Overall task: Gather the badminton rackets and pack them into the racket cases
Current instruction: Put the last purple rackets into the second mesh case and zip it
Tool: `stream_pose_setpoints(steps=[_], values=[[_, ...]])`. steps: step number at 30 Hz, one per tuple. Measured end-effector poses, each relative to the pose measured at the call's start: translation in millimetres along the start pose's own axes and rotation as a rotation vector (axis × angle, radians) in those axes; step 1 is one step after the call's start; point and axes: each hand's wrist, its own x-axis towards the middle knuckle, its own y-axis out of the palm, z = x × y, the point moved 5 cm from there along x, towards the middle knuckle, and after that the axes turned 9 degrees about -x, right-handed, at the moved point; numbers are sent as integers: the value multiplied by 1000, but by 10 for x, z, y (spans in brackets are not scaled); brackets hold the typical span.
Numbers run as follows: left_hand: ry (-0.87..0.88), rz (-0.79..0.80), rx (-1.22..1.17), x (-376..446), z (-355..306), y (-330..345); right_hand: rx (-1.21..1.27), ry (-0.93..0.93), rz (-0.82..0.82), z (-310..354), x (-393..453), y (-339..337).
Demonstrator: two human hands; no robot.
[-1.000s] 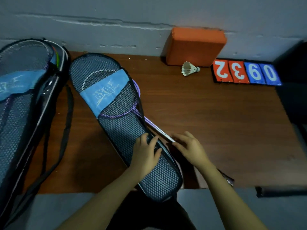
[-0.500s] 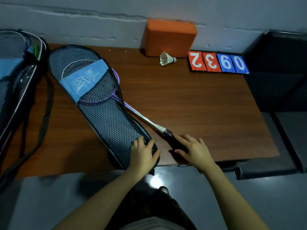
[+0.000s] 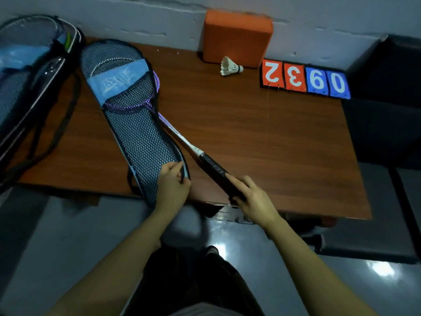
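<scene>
A black mesh racket case (image 3: 136, 135) with a light-blue band lies diagonally on the wooden table (image 3: 262, 137). A purple-framed racket (image 3: 182, 139) has its head inside the case; its shaft and black grip stick out through the open right side. My left hand (image 3: 173, 183) pinches the case's edge near its lower end. My right hand (image 3: 252, 197) holds the end of the racket's black grip at the table's front edge. A second mesh case (image 3: 27, 71) holding a racket lies at the far left, partly out of frame.
An orange block (image 3: 237, 37) stands against the wall at the back. A white shuttlecock (image 3: 230, 67) lies before it, and number cards (image 3: 305, 79) reading 2 3 6 0 lie to its right. A black strap (image 3: 59, 124) loops on the table's left. A dark seat (image 3: 387, 96) stands to the right.
The racket's handle has swung outward from the case, exposing more of the shaft and grip. My right hand has closed on the grip's end, and my left hand shifted to the case's edge.
</scene>
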Motion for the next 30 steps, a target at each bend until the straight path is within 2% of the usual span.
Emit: stream_pose_setpoints(steps=[4, 6, 9, 15, 18, 21, 23, 28, 30], values=[[-37, -98, -128, -57, -71, -203, 437, 127, -211, 49, -92, -151], [-41, -92, -95, -76, -84, -249, 570, 198, -247, 95, -121, -166], [-52, -63, -16, -51, -36, -297, 751, 309, -189, 148, -153, -44], [-116, -24, -280, -24, -34, -452, 918, 447, -118, 262, -251, 140], [-159, 25, -373, -42, 46, -496, 1166, 585, -74, 318, -326, 256], [-175, 58, -309, -59, 172, -537, 1451, 613, 74, 372, -357, 323], [-153, 73, -239, -79, 222, -552, 1548, 588, 174, 402, -373, 347], [-43, 43, -228, -137, 198, -603, 1559, 566, 266, 542, -378, 331], [-50, 23, -272, -155, 198, -639, 1455, 557, 252, 600, -367, 290]])
